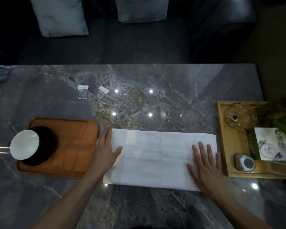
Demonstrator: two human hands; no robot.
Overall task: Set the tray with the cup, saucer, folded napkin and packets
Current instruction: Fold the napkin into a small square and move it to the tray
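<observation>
Marble table (155, 100), both hands flat on napkin (160, 156), left hand (106, 151), right hand (206, 169)

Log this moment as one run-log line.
step: folding napkin | left hand: flat on its left end | right hand: flat on its right end | cup, saucer: on tray | packets: on table

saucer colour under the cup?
Dark, near black; the saucer shows best in the head view.

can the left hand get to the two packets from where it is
Probably yes: the left hand lies flat at the napkin's edge, and only bare table shows between it and the packets.
</observation>
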